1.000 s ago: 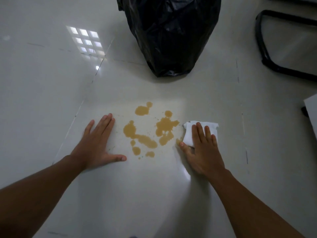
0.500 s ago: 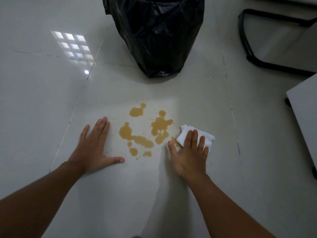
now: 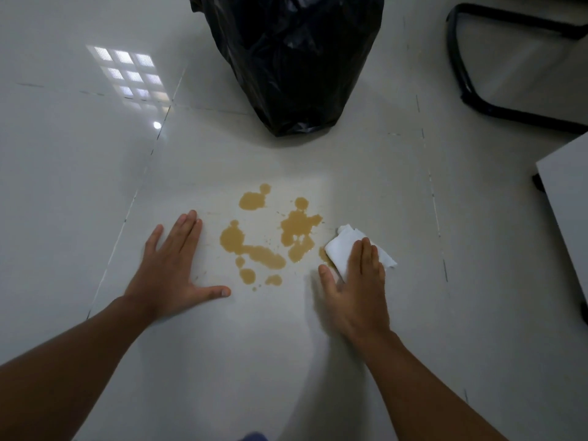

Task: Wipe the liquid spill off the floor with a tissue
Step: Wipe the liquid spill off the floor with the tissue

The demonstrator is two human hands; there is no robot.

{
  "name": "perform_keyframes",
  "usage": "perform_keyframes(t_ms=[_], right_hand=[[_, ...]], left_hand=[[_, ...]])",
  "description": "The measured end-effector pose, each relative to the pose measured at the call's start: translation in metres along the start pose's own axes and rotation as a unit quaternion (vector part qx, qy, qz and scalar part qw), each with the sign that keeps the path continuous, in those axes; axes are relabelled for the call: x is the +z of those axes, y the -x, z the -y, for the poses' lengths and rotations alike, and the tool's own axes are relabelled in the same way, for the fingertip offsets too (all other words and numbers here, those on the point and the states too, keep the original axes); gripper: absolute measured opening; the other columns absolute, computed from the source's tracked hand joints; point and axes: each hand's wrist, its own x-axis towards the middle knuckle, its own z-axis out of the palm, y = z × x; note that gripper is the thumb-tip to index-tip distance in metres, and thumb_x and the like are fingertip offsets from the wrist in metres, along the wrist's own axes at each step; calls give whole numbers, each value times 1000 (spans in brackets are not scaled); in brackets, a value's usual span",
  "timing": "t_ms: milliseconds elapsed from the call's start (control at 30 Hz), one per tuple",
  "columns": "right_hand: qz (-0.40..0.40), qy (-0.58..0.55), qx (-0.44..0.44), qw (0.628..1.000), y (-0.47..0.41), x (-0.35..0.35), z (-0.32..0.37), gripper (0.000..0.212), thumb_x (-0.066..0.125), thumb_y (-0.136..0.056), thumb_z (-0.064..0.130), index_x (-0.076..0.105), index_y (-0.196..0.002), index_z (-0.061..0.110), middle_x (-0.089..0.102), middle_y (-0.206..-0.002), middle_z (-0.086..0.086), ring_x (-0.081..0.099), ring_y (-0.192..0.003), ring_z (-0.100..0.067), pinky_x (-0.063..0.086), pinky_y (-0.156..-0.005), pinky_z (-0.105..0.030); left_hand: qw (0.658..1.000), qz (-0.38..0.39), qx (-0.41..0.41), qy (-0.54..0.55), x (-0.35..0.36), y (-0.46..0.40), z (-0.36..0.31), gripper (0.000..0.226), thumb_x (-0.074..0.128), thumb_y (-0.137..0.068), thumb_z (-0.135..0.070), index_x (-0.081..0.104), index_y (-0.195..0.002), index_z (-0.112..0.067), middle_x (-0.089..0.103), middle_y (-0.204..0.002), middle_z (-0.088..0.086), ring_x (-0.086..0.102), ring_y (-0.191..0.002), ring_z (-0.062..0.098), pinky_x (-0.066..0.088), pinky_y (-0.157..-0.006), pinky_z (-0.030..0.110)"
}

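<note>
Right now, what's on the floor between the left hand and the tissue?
Head view: the brown spill lies between the left hand and the tissue, which the right hand presses flat at the spill's right edge.

We've got a brown spill in several blotches on the pale tiled floor. Our left hand lies flat, fingers straight, just left of it. Our right hand presses a folded white tissue down with straight fingers, right at the spill's right edge. A black bin bag stands beyond, and a black chair base is off to the right.
</note>
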Motion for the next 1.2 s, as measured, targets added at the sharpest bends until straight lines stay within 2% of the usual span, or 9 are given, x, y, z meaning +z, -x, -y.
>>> perform_keyframes(t_ms=[133,233,300,400,533,733,933,1100,1200], right_hand=[[4,-53,94,994,21,16,45,98,24,-89,71,-13,-152,6,-15,-162,-9,-16,-148,-20,-11,-119,-35],[21,-61,117,991,21,21,60,97,19,-88,73,-13,-152,7,-19,-161,-10,-19,-148,-21,-5,-119,-39],[9,-49,83,995,17,16,52,91,15,-89,70,-8,-153,10,-13,-162,-9,-15,-149,-21,-4,-118,-40],[0,-20,5,1000,14,15,36,82,20,-95,62,-9,-154,13,-12,-163,-5,-15,-149,-17,-13,-118,-34],[-5,-78,17,997,12,27,44,89,24,-92,65,-14,-153,12,-17,-162,-3,-23,-146,-15,-15,-117,-32],[-11,-98,34,995,10,30,50,86,31,-95,59,-11,-153,11,-15,-163,-4,-22,-147,-15,-16,-117,-31],[35,-154,-65,985,32,39,95,78,33,-97,47,-8,-154,13,-13,-163,1,-22,-146,-10,-14,-119,-31],[58,-135,-98,984,24,31,79,64,29,-101,31,0,-155,14,-6,-164,2,-14,-147,-8,-9,-119,-28],[55,-39,-145,987,18,26,61,64,27,-101,33,-2,-155,15,-9,-163,0,-15,-148,-12,-7,-121,-32]], left_hand=[[1000,-3,0,-2,0,1,0,140,34,-62,-103,14,-159,-4,7,-170,9,3,-157,17,7,-126,53],[1000,3,1,-3,-1,1,0,140,34,-62,-103,13,-160,-4,6,-171,9,2,-158,18,7,-126,53],[1000,5,-3,-3,-1,2,1,141,32,-62,-103,12,-160,-4,5,-171,9,2,-158,18,7,-126,54],[1000,6,-3,-4,0,2,1,141,32,-62,-104,12,-160,-5,5,-171,8,2,-158,17,6,-126,53],[1000,8,-5,-8,-1,1,1,141,32,-62,-103,11,-160,-5,4,-171,8,1,-157,17,4,-126,51],[1000,19,-1,-4,0,1,3,144,34,-60,-105,4,-161,-7,-4,-171,6,-9,-157,13,-3,-126,48],[999,34,15,-1,-1,3,9,149,36,-57,-107,-2,-161,-7,-9,-170,7,-11,-157,17,-7,-126,47],[998,49,32,-2,-3,13,12,151,33,-55,-108,-8,-160,-7,-16,-169,6,-20,-155,14,-7,-126,46],[999,47,19,8,-5,16,10,153,31,-52,-109,-14,-159,-9,-24,-167,4,-25,-153,13,-10,-126,43]])
